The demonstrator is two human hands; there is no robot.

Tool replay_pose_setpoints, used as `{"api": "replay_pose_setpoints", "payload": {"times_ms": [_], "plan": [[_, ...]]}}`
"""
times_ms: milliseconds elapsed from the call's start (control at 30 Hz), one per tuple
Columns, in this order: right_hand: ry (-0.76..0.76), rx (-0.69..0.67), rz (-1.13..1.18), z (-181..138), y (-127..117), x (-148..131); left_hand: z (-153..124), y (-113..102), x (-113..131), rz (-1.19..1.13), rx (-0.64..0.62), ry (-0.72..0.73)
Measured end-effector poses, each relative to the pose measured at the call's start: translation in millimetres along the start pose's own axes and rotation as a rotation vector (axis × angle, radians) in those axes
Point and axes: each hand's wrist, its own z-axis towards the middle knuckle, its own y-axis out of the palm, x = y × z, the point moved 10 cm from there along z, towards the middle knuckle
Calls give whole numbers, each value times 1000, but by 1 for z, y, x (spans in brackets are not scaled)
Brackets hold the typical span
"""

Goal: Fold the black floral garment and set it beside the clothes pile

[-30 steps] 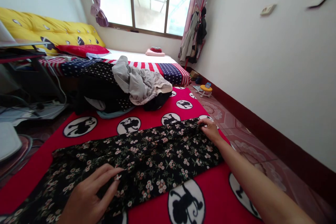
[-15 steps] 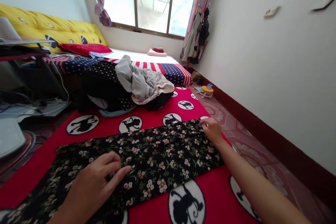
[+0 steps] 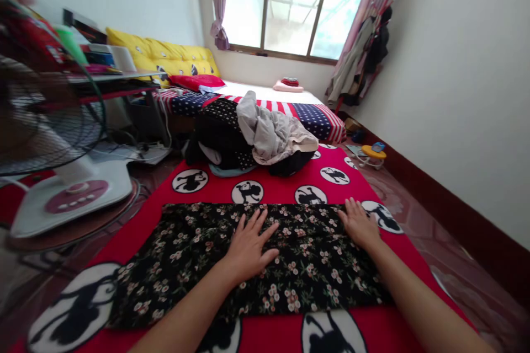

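Head view: the black floral garment (image 3: 199, 253) lies flat as a long strip on the red blanket (image 3: 273, 179) on the floor. The left hand (image 3: 248, 245) presses mid-cloth and the right hand (image 3: 358, 226) its right end, fingers spread, gripping nothing. The clothes heap (image 3: 256, 135) beyond looks unsorted (my judgement). No legible writing.

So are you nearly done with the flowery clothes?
Done: the black flowered cloth lies flat on the red monkey-print blanket. In hand: left hand and right hand press down on it. Left: the crumpled grey and black clothes heap behind looks untouched.
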Motion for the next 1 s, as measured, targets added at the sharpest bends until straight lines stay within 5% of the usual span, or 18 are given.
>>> {"api": "replay_pose_setpoints", "payload": {"times_ms": [100, 233, 333, 467, 567, 633, 767, 1000], "plan": [[4, 67, -109, 4, -19, -31, 0, 0, -1, -51, 7, -18], [-419, 168, 31, -29, -34, -145, 0, -6, 0, -153, 32, -10], [-571, 141, 165, -62, -19, -195, -8, -18, 2, -339, 43, 37], [-541, 209, 238, -72, -7, -197, -38, -59, -46, -658, 218, -134], [-528, 208, 305, -64, -9, -190, -81, -103, -123, -435, 501, -503], [-503, 202, 353, -55, -17, -192, -102, -122, -162, -201, 554, -683], [-538, 212, 517, -43, -45, -224, -107, -114, -209, -94, 420, -864], [-565, 195, 660, -34, -44, -268, -107, -107, -222, -218, 585, -851]]}}
